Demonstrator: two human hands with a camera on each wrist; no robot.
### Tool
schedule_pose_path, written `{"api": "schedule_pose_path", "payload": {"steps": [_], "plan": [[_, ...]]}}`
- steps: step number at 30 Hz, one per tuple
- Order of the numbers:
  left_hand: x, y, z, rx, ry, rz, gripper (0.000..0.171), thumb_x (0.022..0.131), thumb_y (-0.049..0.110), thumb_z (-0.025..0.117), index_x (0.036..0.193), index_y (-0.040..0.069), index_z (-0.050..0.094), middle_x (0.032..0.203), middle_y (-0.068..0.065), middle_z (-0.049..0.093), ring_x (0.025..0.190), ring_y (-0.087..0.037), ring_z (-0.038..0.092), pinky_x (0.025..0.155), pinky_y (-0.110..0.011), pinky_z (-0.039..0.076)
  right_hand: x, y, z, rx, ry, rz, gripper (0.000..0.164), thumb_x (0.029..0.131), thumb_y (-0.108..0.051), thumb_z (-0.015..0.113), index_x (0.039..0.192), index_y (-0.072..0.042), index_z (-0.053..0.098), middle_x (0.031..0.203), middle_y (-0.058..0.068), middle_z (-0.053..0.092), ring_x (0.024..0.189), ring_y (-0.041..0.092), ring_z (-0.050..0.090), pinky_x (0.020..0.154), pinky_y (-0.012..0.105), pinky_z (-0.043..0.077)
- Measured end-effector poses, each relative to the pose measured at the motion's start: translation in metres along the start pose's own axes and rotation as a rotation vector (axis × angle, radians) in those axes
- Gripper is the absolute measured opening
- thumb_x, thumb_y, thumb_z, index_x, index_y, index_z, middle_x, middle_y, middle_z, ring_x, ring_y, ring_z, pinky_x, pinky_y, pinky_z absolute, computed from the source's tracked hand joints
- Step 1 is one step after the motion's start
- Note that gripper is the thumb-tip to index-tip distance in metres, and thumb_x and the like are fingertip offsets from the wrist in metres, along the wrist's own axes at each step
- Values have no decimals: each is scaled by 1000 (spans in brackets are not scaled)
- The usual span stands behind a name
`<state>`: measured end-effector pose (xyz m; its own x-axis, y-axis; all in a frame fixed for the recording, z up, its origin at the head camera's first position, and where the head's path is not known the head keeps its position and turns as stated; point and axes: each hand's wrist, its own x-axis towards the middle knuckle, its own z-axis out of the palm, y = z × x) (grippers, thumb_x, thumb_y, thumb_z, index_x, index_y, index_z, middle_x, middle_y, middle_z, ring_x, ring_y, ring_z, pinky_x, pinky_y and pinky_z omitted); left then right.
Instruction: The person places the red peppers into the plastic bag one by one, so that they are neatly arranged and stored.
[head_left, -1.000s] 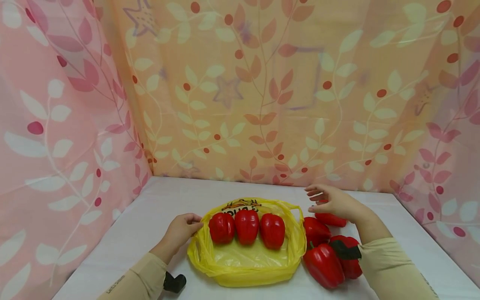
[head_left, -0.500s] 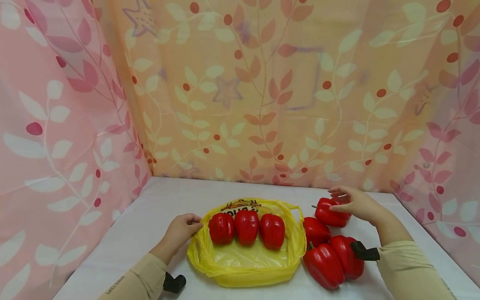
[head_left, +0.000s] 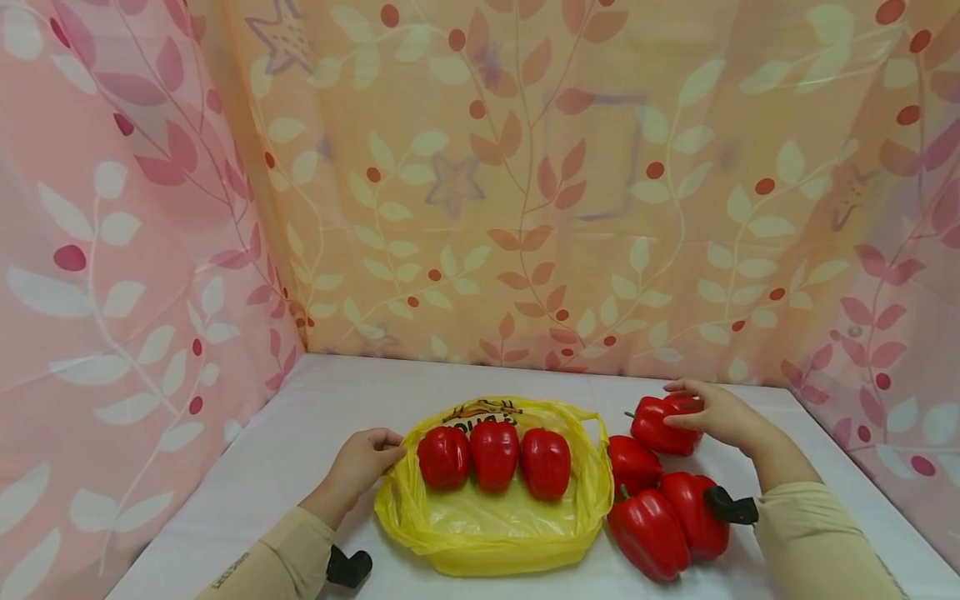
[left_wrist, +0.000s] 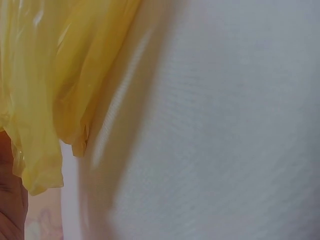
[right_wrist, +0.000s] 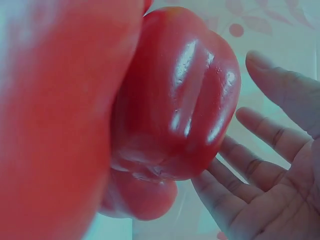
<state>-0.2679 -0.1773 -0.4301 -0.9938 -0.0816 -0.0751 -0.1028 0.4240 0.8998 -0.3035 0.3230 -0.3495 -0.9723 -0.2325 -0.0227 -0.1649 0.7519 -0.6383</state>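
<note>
A yellow plastic bag (head_left: 495,552) lies spread open in the middle of the table, three red bell peppers (head_left: 494,455) in a row inside it. At its left rim my left hand (head_left: 358,462) pinches the plastic; the left wrist view shows bag folds (left_wrist: 35,100) beside the fingers. My right hand (head_left: 723,417) is at a red bell pepper (head_left: 654,425) lying on its side at the back right. Fingers reach over its top and the thumb is at its near side. In the right wrist view this hand (right_wrist: 280,180) is spread, fingers fairly straight, close beside a pepper (right_wrist: 185,90).
Three more bell peppers, among them a front one (head_left: 648,532), lie against the bag's right side. A black wrist device (head_left: 730,505) on the right sleeve overlaps one of them. A white cloth (head_left: 300,417) covers the table, with patterned curtains (head_left: 525,208) around it.
My right hand has moved right and back, from above the peppers to the rear one, uncovering its left side. The left hand stays at the bag's rim.
</note>
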Motion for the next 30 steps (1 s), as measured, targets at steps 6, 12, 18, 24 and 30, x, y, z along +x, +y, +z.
{"api": "schedule_pose_path", "payload": {"steps": [6, 12, 18, 24, 30], "plan": [[1, -1, 0, -7, -3, -8, 11, 85, 13, 63, 93, 6, 66, 82, -4, 61, 74, -16, 54, 68, -26, 51, 5, 3, 2, -8, -17, 12, 67, 79, -38, 68, 131, -4, 42, 125, 26, 49, 111, 43, 47, 79, 51, 49], [2, -2, 0, -14, -5, -8, 11, 86, 13, 62, 93, 6, 66, 82, -4, 62, 74, -16, 55, 68, -27, 51, 5, 1, 4, -4, -60, 27, 66, 78, -36, 69, 129, -4, 42, 123, 27, 49, 109, 42, 47, 76, 49, 49], [2, -3, 1, -5, -3, 0, 11, 85, 14, 63, 92, 6, 66, 81, -3, 61, 74, -16, 54, 68, -27, 51, 4, 0, 5, 1, -92, 65, 68, 77, -37, 70, 129, -4, 42, 121, 25, 51, 107, 38, 49, 76, 51, 48], [1, -3, 1, -9, -4, -5, 11, 85, 14, 63, 93, 6, 66, 81, -3, 62, 73, -16, 54, 67, -26, 51, 3, 0, 6, 11, -107, 64, 67, 77, -34, 70, 129, -4, 41, 120, 25, 50, 106, 37, 49, 77, 50, 48], [0, -1, 0, -9, -7, -11, 12, 85, 15, 63, 93, 6, 66, 82, -3, 62, 74, -16, 54, 68, -26, 51, 2, -1, 8, 48, -125, 66, 67, 76, -31, 72, 129, -2, 41, 119, 24, 51, 101, 31, 52, 74, 41, 52]]}}
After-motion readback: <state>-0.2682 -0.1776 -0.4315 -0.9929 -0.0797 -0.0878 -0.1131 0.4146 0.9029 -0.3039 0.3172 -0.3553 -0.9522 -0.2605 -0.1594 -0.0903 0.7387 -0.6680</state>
